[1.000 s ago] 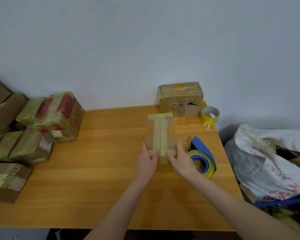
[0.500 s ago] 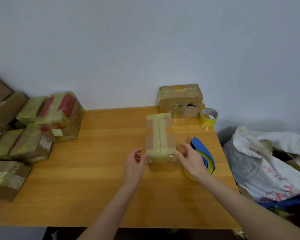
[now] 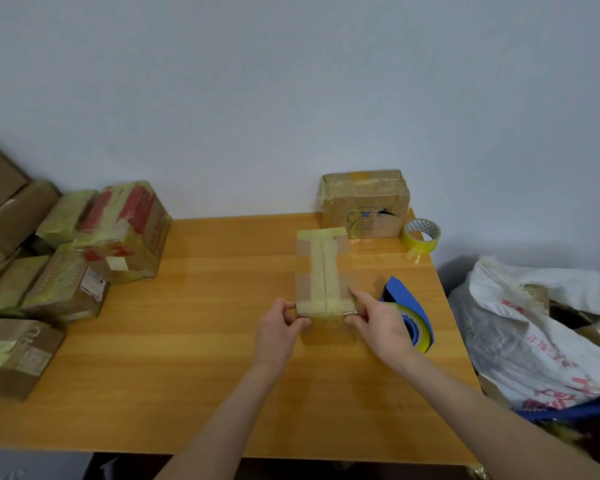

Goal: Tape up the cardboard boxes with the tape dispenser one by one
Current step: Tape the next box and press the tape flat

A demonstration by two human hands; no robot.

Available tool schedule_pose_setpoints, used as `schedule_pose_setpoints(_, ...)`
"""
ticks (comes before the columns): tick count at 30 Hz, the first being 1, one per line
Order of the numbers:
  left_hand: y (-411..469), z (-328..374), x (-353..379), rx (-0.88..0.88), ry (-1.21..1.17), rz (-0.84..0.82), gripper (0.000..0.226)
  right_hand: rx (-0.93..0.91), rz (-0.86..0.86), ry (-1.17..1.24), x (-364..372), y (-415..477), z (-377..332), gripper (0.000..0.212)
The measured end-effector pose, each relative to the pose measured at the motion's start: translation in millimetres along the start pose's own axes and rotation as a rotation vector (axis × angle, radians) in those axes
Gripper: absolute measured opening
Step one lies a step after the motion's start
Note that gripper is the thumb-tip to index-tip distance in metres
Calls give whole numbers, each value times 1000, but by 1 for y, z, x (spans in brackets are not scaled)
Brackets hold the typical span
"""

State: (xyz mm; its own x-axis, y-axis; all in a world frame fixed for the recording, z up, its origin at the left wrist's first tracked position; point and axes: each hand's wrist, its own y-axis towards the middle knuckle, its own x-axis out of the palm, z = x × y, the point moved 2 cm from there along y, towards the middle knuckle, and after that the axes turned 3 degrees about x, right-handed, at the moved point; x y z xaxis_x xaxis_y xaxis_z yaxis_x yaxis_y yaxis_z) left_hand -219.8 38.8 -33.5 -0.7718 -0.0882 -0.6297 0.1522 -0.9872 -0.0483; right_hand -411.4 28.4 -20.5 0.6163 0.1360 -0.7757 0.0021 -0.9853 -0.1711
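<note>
Both sets of fingers (image 3: 284, 304) are curled onto the near end of the small box (image 3: 323, 271). The left hand (image 3: 278, 329) pinches the near-left corner and the right hand (image 3: 383, 327) the near-right one, so both are gripping the box, not the tape. The box sits on the worktop (image 3: 187, 341) a bit right of centre, with yellowish tape already down the top seam and across both ends. I'd say this one's basically sealed and they're pressing the last strip down or about to move it. Next up is probably setting it aside, pulling in a fresh box, then grabbing the tape dispenser (image 3: 407, 299), which lies just right of the right hand and is partly hidden by it. Every box in view is closed, so no clue what's inside. That goes for the far box (image 3: 366, 202) by the wall next to a spare tape roll (image 3: 421, 235) and for the pile of boxes (image 3: 118, 230) on the left. The white bag (image 3: 534, 323) off the right edge maybe holds cardboard, hard to tell.
</note>
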Motion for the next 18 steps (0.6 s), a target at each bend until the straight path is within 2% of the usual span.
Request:
schedule_pose_setpoints(5,12,9,6,65,226,-34,58,-45,4,-338,-13,8,-9,64)
schedule_pose_setpoints(10,21,9,14,85,112,-121,90,-97,5,-298,-4,15,-13,60)
schedule_pose_setpoints(18,20,-2,8,119,1,-191,84,-90,-76,-88,-12,21,4,56)
